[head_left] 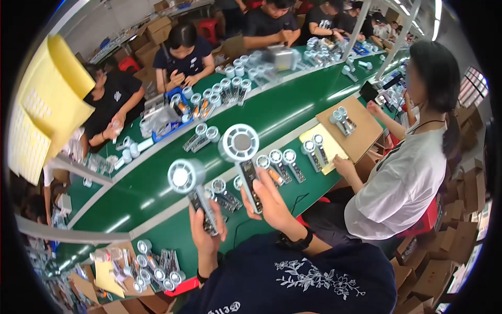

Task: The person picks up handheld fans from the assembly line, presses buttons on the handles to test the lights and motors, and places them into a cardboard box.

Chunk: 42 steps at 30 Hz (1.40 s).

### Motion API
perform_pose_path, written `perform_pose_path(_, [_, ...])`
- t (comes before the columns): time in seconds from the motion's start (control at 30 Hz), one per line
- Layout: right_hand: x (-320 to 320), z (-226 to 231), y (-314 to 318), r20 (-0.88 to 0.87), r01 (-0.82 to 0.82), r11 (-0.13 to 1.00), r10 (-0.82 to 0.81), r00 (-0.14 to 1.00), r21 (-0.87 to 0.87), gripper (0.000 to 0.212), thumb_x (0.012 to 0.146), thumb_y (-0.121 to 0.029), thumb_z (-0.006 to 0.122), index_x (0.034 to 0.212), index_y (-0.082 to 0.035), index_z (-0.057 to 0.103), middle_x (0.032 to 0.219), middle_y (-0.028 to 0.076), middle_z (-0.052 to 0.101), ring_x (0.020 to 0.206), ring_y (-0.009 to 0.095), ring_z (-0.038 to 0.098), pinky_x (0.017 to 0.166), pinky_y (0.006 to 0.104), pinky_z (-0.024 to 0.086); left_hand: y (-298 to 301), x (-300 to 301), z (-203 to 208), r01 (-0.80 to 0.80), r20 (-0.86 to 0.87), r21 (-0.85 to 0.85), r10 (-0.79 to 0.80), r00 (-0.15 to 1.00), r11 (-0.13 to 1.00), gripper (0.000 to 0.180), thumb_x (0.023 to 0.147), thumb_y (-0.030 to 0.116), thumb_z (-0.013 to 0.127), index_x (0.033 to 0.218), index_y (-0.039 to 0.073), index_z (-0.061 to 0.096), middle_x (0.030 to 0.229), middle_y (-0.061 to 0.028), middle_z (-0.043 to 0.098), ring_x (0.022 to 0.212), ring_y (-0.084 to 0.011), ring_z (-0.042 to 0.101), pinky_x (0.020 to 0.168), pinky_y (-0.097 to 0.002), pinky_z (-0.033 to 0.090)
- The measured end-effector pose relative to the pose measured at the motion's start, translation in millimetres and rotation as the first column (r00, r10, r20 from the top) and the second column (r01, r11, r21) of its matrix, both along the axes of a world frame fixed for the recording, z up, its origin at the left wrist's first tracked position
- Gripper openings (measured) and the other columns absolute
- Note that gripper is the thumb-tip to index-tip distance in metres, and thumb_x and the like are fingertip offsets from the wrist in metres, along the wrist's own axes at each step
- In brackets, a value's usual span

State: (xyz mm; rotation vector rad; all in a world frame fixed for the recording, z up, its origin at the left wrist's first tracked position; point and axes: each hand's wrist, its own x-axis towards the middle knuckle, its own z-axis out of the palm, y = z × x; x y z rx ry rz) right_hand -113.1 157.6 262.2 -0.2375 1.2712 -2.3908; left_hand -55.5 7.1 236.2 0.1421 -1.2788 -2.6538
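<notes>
Both hands loaded, one handheld fan each. Left hand (208, 233) grasps the left fan (187, 178) low on its handle, fingers wrapped round, head up and leaning left. Right hand (273, 203) grasps the right fan (244, 161) by its handle, head also up and a bit higher than the other. The two fans are held up over the near side of the green bench, side by side, apart. Both handles have an open face, dark parts showing inside. Dark band (297, 240) on the right wrist.

Bench behind and below the hands: several loose fans (224, 194), partly hidden by the held ones. Just right of the right hand, a row of fans (281, 166), one with an orange part in the handle. Further right, two fans on a yellow sheet (328, 168), then more on a cardboard sheet (361, 137). Co-worker in a white shirt (402, 180) sits there, one hand at the yellow sheet.

Green belt (282, 118) runs beyond, a pair of fans (201, 138) on it. Far side: blue bin (181, 131), many standing fans (230, 90). Lower left: heap of fans (155, 269).
</notes>
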Motion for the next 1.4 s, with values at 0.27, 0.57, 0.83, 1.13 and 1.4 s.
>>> perform_pose_path(0.27, [25.9, -9.9, -9.6, -0.123, 0.051, 0.990, -0.035, 0.992, 0.130, 0.037, 0.098, -0.025, 0.033, 0.128, -0.004, 0.029, 0.080, 0.004, 0.048, 0.051, 0.006, 0.042, 0.039, 0.0191, 0.032, 14.7, 11.9, 14.1, -0.004, -0.070, -0.148, -0.006, 0.998, 0.989, 0.041, 0.094, 0.025, 0.038, 0.124, -0.002, 0.028, 0.098, -0.0136, 0.050, 0.049, -0.0119, 0.047, 0.035, -0.0230, 0.040])
perform_pose_path(0.57, [45.6, -15.1, -34.2, -0.213, 0.083, 0.974, -0.038, 0.976, 0.210, 0.036, 0.097, -0.023, 0.033, 0.127, -0.002, 0.031, 0.086, 0.004, 0.049, 0.060, 0.005, 0.044, 0.050, 0.0187, 0.036, 8.4, 25.6, -6.1, -0.013, -0.156, -0.187, -0.017, 0.988, 0.982, 0.045, 0.095, 0.018, 0.036, 0.131, -0.001, 0.017, 0.100, -0.0146, 0.049, 0.056, -0.0128, 0.051, 0.045, -0.0228, 0.042])
perform_pose_path(0.83, [47.0, -20.9, -33.2, -0.179, 0.080, 0.974, -0.042, 0.983, 0.212, 0.039, 0.095, -0.027, 0.036, 0.125, -0.001, 0.034, 0.088, 0.004, 0.050, 0.067, 0.005, 0.045, 0.058, 0.0186, 0.037, 10.6, 28.7, -4.7, -0.055, -0.127, -0.184, 0.031, 0.991, 0.981, 0.047, 0.093, 0.018, 0.037, 0.132, -0.001, 0.016, 0.099, -0.0146, 0.050, 0.056, -0.0138, 0.052, 0.047, -0.0227, 0.043])
perform_pose_path(1.13, [46.4, -27.1, -28.3, -0.154, 0.047, 0.983, -0.020, 0.988, 0.175, 0.038, 0.095, -0.025, 0.036, 0.124, 0.000, 0.034, 0.084, 0.005, 0.051, 0.059, 0.006, 0.044, 0.053, 0.0188, 0.035, 16.2, 32.5, -6.6, -0.065, -0.082, -0.203, 0.049, 0.995, 0.977, 0.047, 0.093, 0.018, 0.038, 0.131, -0.001, 0.017, 0.099, -0.0154, 0.050, 0.057, -0.0151, 0.052, 0.048, -0.0237, 0.043])
perform_pose_path(1.4, [46.3, -39.6, -20.7, -0.187, -0.049, 0.991, 0.072, 0.980, 0.125, 0.037, 0.096, -0.015, 0.034, 0.128, 0.001, 0.027, 0.092, 0.007, 0.048, 0.060, 0.005, 0.045, 0.051, 0.0199, 0.036, 17.0, 36.5, 1.5, -0.056, -0.060, -0.261, 0.042, 0.997, 0.964, 0.046, 0.093, 0.018, 0.037, 0.130, -0.001, 0.017, 0.098, -0.0162, 0.049, 0.057, -0.0162, 0.052, 0.052, -0.0258, 0.044])
